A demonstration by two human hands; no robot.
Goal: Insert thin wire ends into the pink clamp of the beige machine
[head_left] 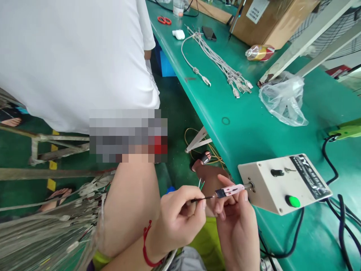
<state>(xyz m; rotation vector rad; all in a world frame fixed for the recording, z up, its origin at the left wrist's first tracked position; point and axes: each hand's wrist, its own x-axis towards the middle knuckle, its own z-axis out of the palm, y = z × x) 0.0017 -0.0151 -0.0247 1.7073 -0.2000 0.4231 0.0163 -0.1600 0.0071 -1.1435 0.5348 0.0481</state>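
My left hand [183, 212], with a red cord bracelet on the wrist, is closed in a pinch on a thin black wire [207, 198]. The wire's bare tip is close to the dark end of a small pink-and-white flat piece [231, 191]; contact between them is unclear. Thumb and fingers of my right hand [238, 222] close around that piece. Its other end meets a metal shaft [249, 185] on a cream control box [284, 184] with a green button. White and green wire ends [201, 184] stick up behind my left hand.
Grey USB cables [217, 60] lie on the green table [239, 139], near a clear plastic bag [284, 99], a bottle [259, 52] and a cardboard box [270, 22]. A person in a white shirt [84, 56] sits ahead on the left. Many cables [56, 233] hang at lower left.
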